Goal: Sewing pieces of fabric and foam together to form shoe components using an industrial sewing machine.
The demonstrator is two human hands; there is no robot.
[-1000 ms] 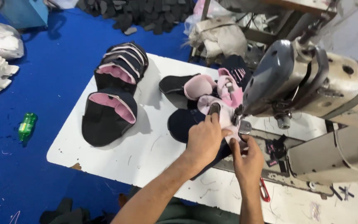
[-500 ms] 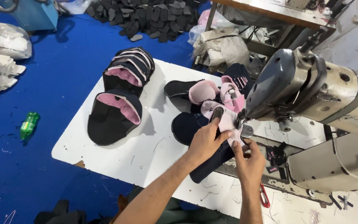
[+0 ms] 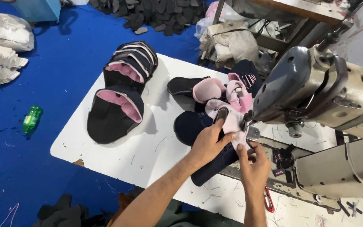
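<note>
**Both hands on a pink-and-navy piece at the sewing machine**

While the head camera looks down at the white table, the left hand lies just right of frame centre, fingers curled over and pinching the pink-and-navy shoe upper. The right hand, just below and to its right, pinches the pink edge of the same piece between thumb and fingertips. That piece sits at centre-right, under the head of the grey sewing machine, which fills the right side of the frame. A loose pile of pink and navy uppers lies just above the hands. Left of centre stand two stacks of black pieces with pink lining. A green bottle lies on the blue floor at far left. Red-handled scissors rest at lower right, below the right hand.
</note>
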